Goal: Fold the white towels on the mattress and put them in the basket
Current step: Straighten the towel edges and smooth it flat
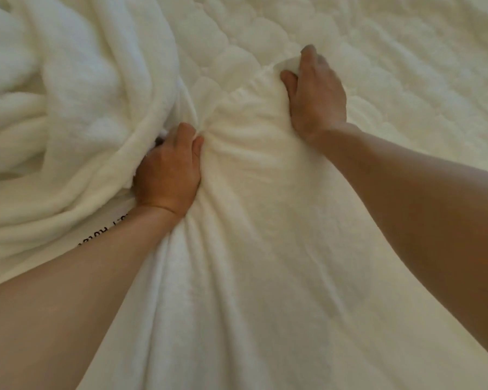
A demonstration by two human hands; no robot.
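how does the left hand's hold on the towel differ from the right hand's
The left hand sits nearer the camera, its grip bunching the towel into tight radiating creases beside the heaped towels. The right hand reaches farther, pinching the far corner over the quilted mattress, where the cloth lies smoother. The left forearm shows dark lettering; the right shows none. Both are closed on the same white towel.

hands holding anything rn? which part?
Both grip one white towel at its far edge: left hand on bunched cloth at the left end, right hand on the right corner.
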